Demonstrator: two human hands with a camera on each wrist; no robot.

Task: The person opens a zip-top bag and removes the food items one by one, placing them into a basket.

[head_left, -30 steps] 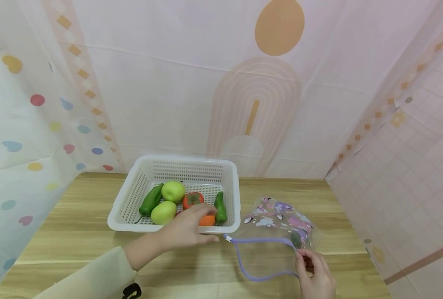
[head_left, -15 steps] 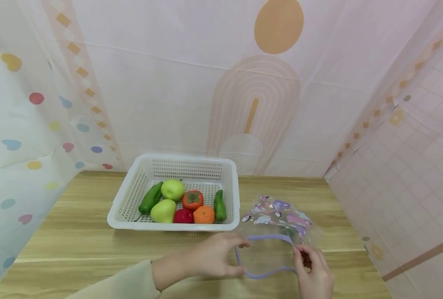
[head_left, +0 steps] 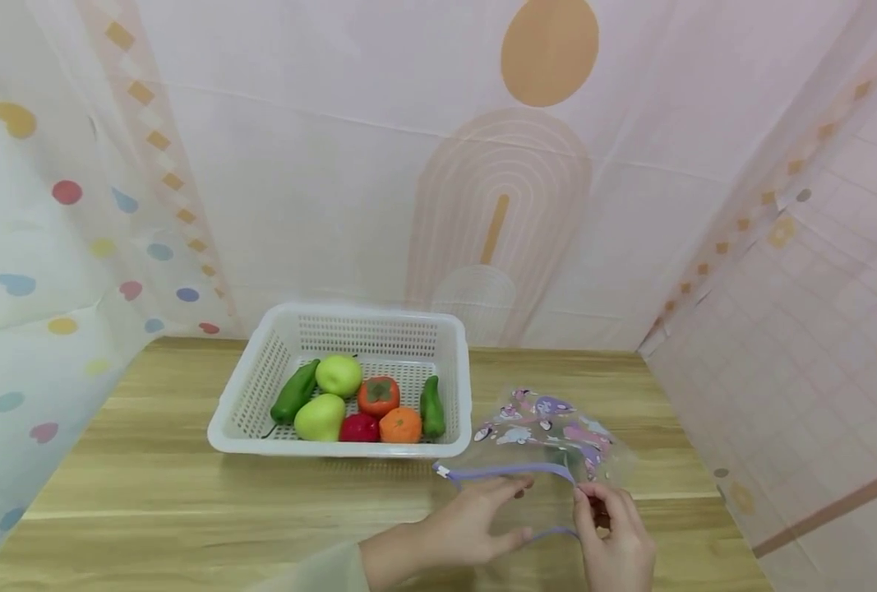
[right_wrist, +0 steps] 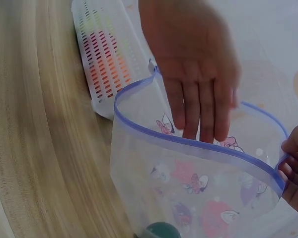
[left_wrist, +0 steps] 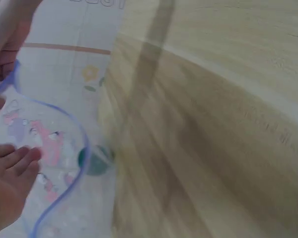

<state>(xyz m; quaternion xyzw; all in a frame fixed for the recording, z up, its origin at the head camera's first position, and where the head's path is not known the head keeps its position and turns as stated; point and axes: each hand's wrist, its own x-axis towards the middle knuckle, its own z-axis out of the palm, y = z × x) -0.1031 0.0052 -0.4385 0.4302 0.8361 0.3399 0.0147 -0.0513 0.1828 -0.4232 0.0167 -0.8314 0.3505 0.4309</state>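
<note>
A clear zip bag (head_left: 515, 436) with purple edging and cartoon prints lies at the right of the table, its mouth held wide. My right hand (head_left: 616, 530) pinches the right corner of that mouth. My left hand (head_left: 475, 518) is at the opening, fingers extended and apart, holding nothing. In the right wrist view the left hand's fingers (right_wrist: 191, 106) reach down into the bag's mouth. Something dark green and rounded (right_wrist: 161, 230) shows through the plastic, too covered to name. A white slider (head_left: 442, 471) sits at the left end of the purple edge.
Left of the bag stands a white perforated basket (head_left: 338, 448). In it lie a green apple (head_left: 339, 376), a pear (head_left: 320, 418), a persimmon (head_left: 379, 396), an orange (head_left: 401, 425), a dark red fruit (head_left: 360, 427) and two green peppers (head_left: 295, 392). Printed curtains border the wooden table (head_left: 186, 510).
My left hand has moved right from over the basket's front to the bag's mouth, uncovering the orange and the dark red fruit. My right hand keeps its pinch on the bag's corner.
</note>
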